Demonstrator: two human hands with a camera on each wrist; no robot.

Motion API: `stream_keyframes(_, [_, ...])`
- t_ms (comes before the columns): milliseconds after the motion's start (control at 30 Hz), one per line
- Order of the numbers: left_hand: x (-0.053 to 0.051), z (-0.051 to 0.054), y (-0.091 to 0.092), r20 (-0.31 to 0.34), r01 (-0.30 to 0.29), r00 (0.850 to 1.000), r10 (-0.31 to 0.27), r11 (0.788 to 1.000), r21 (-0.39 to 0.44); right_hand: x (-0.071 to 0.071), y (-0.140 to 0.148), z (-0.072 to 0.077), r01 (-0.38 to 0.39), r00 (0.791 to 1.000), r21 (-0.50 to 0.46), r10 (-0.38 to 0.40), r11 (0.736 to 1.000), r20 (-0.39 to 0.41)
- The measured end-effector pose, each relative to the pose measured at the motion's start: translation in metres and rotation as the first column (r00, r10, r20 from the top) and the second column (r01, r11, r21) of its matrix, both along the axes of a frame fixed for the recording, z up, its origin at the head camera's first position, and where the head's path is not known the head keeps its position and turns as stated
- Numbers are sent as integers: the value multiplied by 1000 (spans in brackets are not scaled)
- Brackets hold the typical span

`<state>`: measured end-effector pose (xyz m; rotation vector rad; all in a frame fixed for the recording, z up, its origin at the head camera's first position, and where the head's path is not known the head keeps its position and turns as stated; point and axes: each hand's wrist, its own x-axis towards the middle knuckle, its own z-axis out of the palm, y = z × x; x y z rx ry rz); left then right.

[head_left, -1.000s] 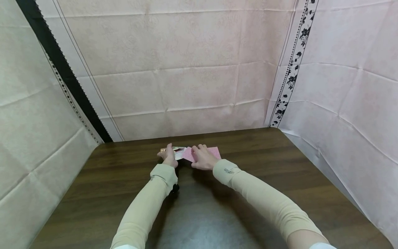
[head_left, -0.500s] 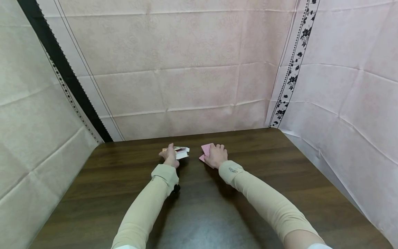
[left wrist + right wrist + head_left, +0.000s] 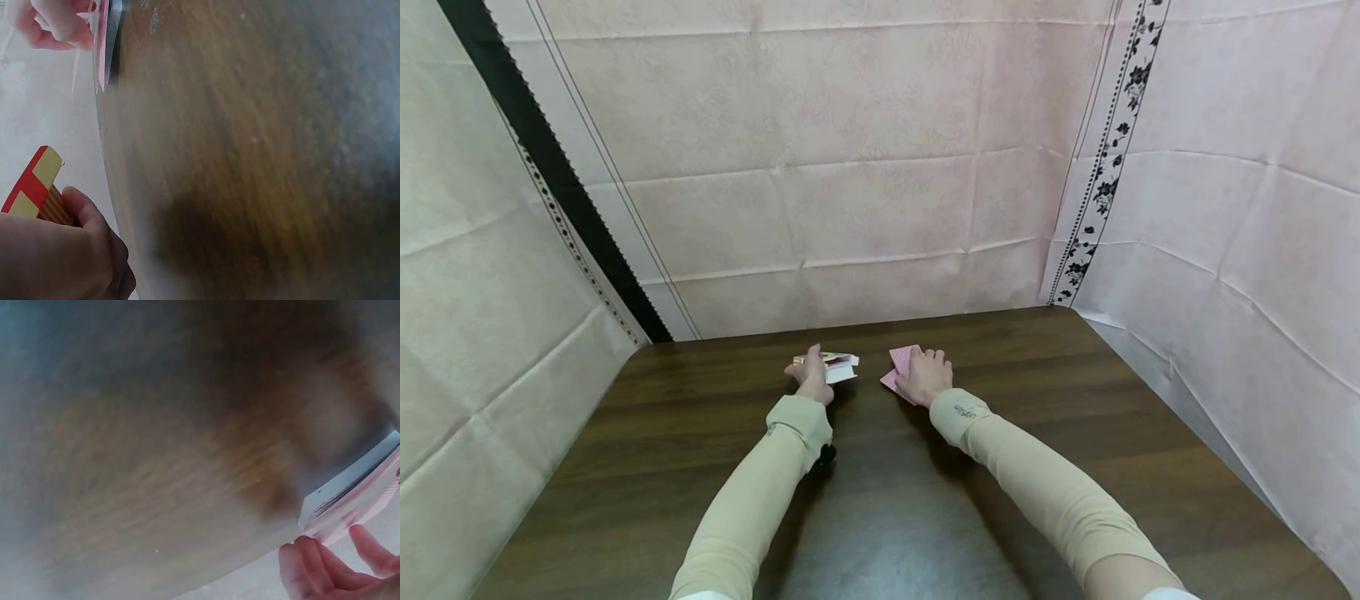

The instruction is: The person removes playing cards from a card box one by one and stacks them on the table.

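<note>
From far off, via the head cam, I see the left hand [image 3: 810, 380] gripping the left end of a small red, yellow and white paper box [image 3: 837, 359], toward the far side of the shiny brown wooden table [image 3: 880, 492], a bit left of the mid. White flaps [image 3: 844, 372] stick out at the box's right end. To the right, w/ a gap btwn, the right hand [image 3: 927, 379] pinches a flat pile of thin pink-and-white cards [image 3: 901, 359]. On the R wrist cam, its fingertips [image 3: 369, 547] are on the pink side & the pale edges look stacked. Can't tell if the pile touches the wood. What could go wrong? IMO the cards could slip & spill, b/c they're prob. slick & a loose pinch would let the mid ones slide. Too hard a squeeze may bend them. The box looks light, so a tight grip could squash it, & a bump from the cards could fold or rip the flaps. The far edge is close, so a dropped card might slide off.
</note>
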<state>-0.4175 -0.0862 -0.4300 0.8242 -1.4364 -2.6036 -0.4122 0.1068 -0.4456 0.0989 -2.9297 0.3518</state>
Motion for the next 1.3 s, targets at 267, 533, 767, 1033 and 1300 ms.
stream_keyframes(267, [-1, -1, 0, 0, -5, 1000, 5, 1000, -18, 2, -1, 1, -14, 1000, 16, 13, 1000, 23])
stream_keyframes(533, [0, 1, 1, -11, -13, 1000, 13, 1000, -10, 3, -1, 0, -12, 999, 14, 11, 1000, 42])
stream_keyframes(767, [1, 0, 1, -11, -8, 1000, 8, 1000, 4, 5, -4, -1, -6, 1000, 41, 5, 999, 29])
stream_keyframes(1033, [-2, 0, -2, -14, -28, 999, 28, 1000, 4, 3, -11, -5, 9, 998, 61, -13, 998, 60])
stream_keyframes(1300, [0, 2, -4, -28, -15, 1000, 15, 1000, 1, -8, -14, -10, 108, 989, 41, -111, 993, 96])
